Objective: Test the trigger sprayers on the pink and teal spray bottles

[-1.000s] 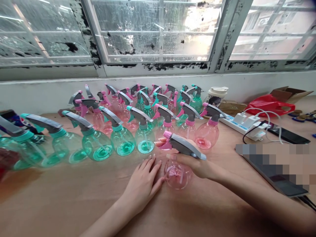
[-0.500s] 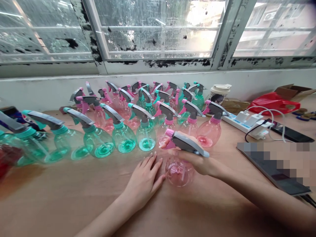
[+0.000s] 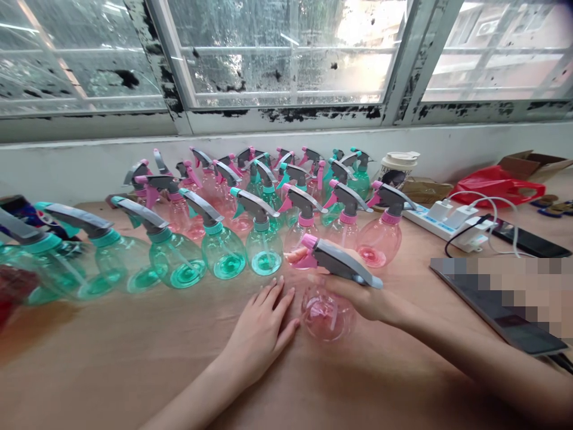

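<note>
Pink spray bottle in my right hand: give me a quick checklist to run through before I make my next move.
1. Grip: ok. The right hand is wrapped around the neck of the pink spray bottle.
2. Collar seated: cannot tell. Your fingers and the sprayer head hide it.
3. Left hand free: ok. It lies spread on the table, holding nothing.
4. Left thumb clear of the bottle: cannot tell. It is right beside it.
5. Front-row green bottle upright: ok.
6. Power strip clear of the right hand: ok. It sits apart, farther back and to the right.
</note>
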The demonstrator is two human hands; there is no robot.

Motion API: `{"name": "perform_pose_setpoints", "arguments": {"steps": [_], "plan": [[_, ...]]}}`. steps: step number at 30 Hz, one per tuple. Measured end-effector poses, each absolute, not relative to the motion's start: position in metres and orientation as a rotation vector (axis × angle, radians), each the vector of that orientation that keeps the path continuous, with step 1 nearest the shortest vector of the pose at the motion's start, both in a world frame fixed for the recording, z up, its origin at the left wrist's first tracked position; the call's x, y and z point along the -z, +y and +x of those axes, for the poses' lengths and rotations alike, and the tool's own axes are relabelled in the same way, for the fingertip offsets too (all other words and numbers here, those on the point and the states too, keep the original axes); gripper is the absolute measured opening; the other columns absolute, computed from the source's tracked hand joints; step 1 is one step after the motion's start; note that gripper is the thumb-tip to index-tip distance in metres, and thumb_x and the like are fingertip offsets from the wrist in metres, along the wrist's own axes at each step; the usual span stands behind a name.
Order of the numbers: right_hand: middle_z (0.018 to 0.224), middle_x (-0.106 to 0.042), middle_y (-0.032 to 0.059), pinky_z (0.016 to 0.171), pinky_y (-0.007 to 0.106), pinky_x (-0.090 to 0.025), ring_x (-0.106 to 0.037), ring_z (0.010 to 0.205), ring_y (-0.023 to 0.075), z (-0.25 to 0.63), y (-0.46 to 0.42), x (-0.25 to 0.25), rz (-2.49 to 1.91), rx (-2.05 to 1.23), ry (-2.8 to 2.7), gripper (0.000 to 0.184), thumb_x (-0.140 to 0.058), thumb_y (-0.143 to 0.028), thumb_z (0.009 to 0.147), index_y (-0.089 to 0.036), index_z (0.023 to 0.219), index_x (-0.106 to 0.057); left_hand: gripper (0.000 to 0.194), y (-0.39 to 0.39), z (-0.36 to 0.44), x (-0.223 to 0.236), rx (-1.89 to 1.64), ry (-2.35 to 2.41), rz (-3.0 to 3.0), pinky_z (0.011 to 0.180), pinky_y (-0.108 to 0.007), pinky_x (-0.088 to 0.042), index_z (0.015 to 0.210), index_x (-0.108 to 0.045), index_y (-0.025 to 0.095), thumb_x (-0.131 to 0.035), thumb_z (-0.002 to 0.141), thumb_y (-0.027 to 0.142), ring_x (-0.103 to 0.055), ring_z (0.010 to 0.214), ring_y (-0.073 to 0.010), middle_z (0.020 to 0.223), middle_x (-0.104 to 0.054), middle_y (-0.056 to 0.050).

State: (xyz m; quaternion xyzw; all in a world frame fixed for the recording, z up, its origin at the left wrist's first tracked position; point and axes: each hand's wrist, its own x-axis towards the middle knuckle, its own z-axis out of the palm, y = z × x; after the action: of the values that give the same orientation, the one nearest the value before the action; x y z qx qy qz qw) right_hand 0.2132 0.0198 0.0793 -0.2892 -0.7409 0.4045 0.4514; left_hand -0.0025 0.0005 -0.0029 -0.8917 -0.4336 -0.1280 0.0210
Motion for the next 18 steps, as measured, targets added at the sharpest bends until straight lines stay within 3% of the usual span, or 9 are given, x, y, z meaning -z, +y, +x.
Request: {"name": "perform_pose_setpoints", "arguments": {"steps": [3,7,10,15,18], "plan": [[0.088,-0.066,0.0019,0.071,0.034,-0.052,-0.062,0.078,0.0207,0.213,0.021,-0.075,-0.700,-0.966,-1.812,0.024,-0.059,-0.023,0.084,-0.022,0.108,-0.063,0.044,0.000,-0.002,0.002,0.403,-1.355,-2.781,0.104,-0.050,-0.043,0.135,-0.054,0.016,-0.049,0.100,0.042,-0.048,0.131,-0.0337,0.146,-0.048,-0.017],[0.071,-0.059,-0.0018,0.062,0.033,-0.050,-0.057,0.064,0.0189,0.213,0.019,-0.075,-0.735,-0.993,-1.805,0.029,-0.058,-0.024,0.085,-0.024,0.113,-0.061,0.045,0.000,-0.002,0.002,0.402,-1.360,-2.779,0.103,-0.051,-0.043,0.136,-0.053,0.014,-0.049,0.099,0.040,-0.048,0.130,-0.0345,0.146,-0.047,-0.018],[0.065,-0.053,-0.0033,0.056,0.031,-0.046,-0.053,0.058,0.0177,0.212,0.017,-0.077,-0.773,-1.006,-1.801,0.020,-0.058,-0.027,0.085,-0.025,0.104,-0.063,0.045,0.000,-0.002,0.003,0.421,-1.352,-2.777,0.103,-0.051,-0.043,0.136,-0.053,0.016,-0.047,0.100,0.042,-0.048,0.130,-0.0338,0.146,-0.048,-0.017],[0.072,-0.060,0.0010,0.066,0.035,-0.050,-0.062,0.080,0.0245,0.211,0.015,-0.083,-0.739,-1.009,-1.801,0.010,-0.056,-0.028,0.085,-0.026,0.092,-0.063,0.045,-0.001,-0.002,0.002,0.400,-1.360,-2.769,0.104,-0.050,-0.042,0.136,-0.052,0.017,-0.047,0.100,0.042,-0.048,0.131,-0.0331,0.146,-0.048,-0.016],[0.069,-0.056,-0.0001,0.065,0.033,-0.050,-0.060,0.076,0.0225,0.210,0.015,-0.085,-0.731,-1.013,-1.794,0.003,-0.057,-0.026,0.085,-0.025,0.083,-0.060,0.045,-0.002,-0.001,0.001,0.378,-1.362,-2.768,0.104,-0.049,-0.042,0.137,-0.052,0.017,-0.048,0.100,0.042,-0.048,0.130,-0.0330,0.146,-0.048,-0.016]]}}
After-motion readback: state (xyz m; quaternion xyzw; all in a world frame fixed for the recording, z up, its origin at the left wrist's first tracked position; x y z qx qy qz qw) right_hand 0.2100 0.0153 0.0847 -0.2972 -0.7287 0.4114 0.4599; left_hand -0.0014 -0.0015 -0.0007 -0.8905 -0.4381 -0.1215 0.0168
